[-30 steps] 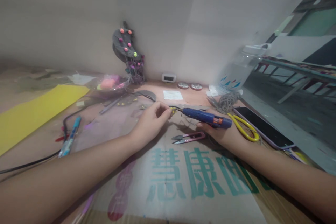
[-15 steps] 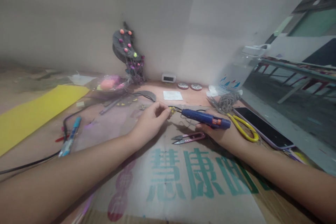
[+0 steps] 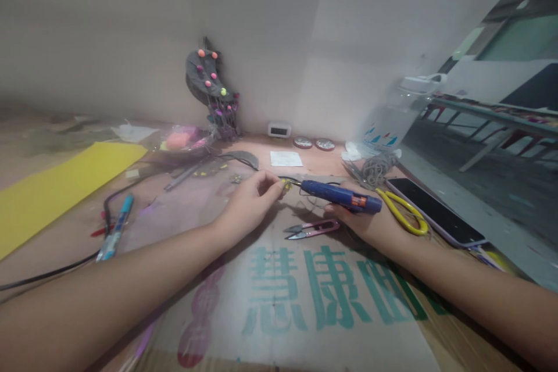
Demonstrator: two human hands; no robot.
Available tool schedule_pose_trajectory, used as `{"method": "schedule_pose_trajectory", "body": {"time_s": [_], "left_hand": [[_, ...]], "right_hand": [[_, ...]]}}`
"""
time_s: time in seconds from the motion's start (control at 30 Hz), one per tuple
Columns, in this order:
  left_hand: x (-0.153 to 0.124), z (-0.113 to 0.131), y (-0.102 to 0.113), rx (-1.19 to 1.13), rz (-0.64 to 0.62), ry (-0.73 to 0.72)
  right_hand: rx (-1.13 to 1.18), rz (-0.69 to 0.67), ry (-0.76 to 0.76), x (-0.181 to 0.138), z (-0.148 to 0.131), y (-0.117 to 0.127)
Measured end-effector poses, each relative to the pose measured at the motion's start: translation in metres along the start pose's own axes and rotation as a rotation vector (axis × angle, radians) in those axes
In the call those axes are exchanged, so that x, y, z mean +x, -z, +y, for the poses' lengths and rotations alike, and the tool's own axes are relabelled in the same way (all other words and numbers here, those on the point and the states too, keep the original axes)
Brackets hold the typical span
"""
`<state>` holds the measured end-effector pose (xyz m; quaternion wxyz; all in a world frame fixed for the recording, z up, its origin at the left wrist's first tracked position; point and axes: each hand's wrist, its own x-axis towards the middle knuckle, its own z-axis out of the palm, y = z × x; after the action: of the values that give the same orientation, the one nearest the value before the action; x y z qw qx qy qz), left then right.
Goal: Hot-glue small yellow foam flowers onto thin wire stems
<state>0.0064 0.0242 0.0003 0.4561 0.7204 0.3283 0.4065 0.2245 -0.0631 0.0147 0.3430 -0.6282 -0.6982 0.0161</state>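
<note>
Over the middle of the table, my left hand [image 3: 257,195] pinches a small yellow piece [image 3: 286,184] between thumb and fingertips. The blue glue gun [image 3: 337,195] lies in the grip of my right hand [image 3: 349,218], its metal tip pointing left and meeting or almost meeting the yellow piece. Whether they touch I cannot make out. An orange part shows in the gun's side. Just below the gun rest thread snips [image 3: 311,229] with pink handles, blades toward the left. A thin dark cord shows behind the gun.
To the right lie yellow-handled scissors [image 3: 403,212], a phone [image 3: 436,212], grey yarn [image 3: 377,170] and a clear bottle [image 3: 387,116]. A grey moon ornament [image 3: 203,75] stands at the back. On the left are a yellow sheet [image 3: 65,186], a blue pen [image 3: 115,226] and a black cable [image 3: 56,270].
Hardly anything differs. The whole view has shifted very slightly, while both hands keep the same pose with the glue gun tip at the yellow piece.
</note>
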Motion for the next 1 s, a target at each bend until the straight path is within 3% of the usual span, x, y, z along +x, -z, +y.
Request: {"method": "schedule_pose_trajectory", "body": {"time_s": [0.53,0.77,1.0], "left_hand": [[0.0003,-0.0013,-0.0001,0.055,-0.019,-0.005],[0.0009,-0.0034,-0.0009,0.021,-0.024,-0.002],[0.0017,-0.0042,-0.0002,-0.042,0.000,0.011]], "right_hand": [[0.016,-0.013,0.004,-0.0018,0.0019,-0.0004],[0.110,0.003,0.009,-0.0009,-0.0011,0.0009],[0.053,0.016,0.011,-0.0008,0.0001,0.0006]]}}
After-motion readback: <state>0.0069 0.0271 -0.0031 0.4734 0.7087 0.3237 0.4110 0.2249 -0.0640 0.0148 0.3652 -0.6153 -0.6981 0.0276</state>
